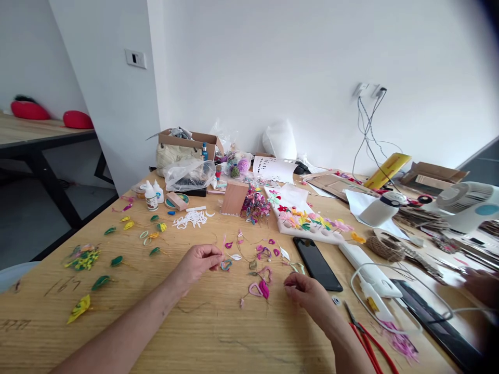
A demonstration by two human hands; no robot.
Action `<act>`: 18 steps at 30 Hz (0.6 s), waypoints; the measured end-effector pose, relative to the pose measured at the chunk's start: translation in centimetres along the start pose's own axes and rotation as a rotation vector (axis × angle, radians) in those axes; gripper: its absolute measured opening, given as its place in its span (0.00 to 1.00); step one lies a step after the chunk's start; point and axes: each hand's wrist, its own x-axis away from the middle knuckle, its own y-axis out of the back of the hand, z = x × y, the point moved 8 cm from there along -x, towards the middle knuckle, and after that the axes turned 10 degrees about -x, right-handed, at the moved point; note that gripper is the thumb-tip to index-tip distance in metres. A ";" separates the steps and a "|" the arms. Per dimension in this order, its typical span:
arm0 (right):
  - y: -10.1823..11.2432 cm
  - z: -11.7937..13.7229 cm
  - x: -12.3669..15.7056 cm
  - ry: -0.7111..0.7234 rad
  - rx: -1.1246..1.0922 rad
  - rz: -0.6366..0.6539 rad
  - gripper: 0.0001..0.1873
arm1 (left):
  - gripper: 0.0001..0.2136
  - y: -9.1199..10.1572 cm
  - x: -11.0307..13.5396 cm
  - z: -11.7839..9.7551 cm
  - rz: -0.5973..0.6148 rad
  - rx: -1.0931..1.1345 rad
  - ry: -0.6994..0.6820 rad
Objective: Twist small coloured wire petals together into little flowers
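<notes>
My left hand point(198, 262) hovers over the wooden table point(187, 337) with its fingers pinched on a small looped wire piece point(225, 264) and a thin pink strip. My right hand point(307, 292) rests lower right of it, fingers curled in a pinch on something I cannot make out. Between the hands lie pink and purple wire petals point(260, 289). More small petals point(265, 252) are scattered just beyond.
A black phone point(317, 263) lies right of my hands, red-handled pliers point(368, 343) near my right wrist. Green and yellow leaves point(101, 282) dot the left side. Glue bottles point(151, 196), boxes, bags, a white foam block with flowers point(307, 226), and another person's hand point(481, 285) are around.
</notes>
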 end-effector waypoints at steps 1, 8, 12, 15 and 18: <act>0.2 -0.3 -0.2 -0.011 0.074 -0.002 0.05 | 0.09 0.5 -0.2 -0.2 -0.028 -0.047 -0.011; 1.9 0.7 -0.3 -0.037 0.476 -0.062 0.10 | 0.10 2.9 -1.3 -1.5 -0.060 -0.476 -0.007; 2.8 2.9 -0.7 0.067 0.503 -0.100 0.10 | 0.11 5.2 -2.7 -2.2 -0.144 -0.817 -0.039; 2.1 5.1 -1.6 0.146 0.483 -0.053 0.10 | 0.10 6.2 -3.8 -1.5 -0.168 -0.911 -0.023; 0.3 8.0 -2.8 0.269 0.481 0.001 0.09 | 0.10 6.2 -4.4 -0.6 -0.155 -0.991 -0.024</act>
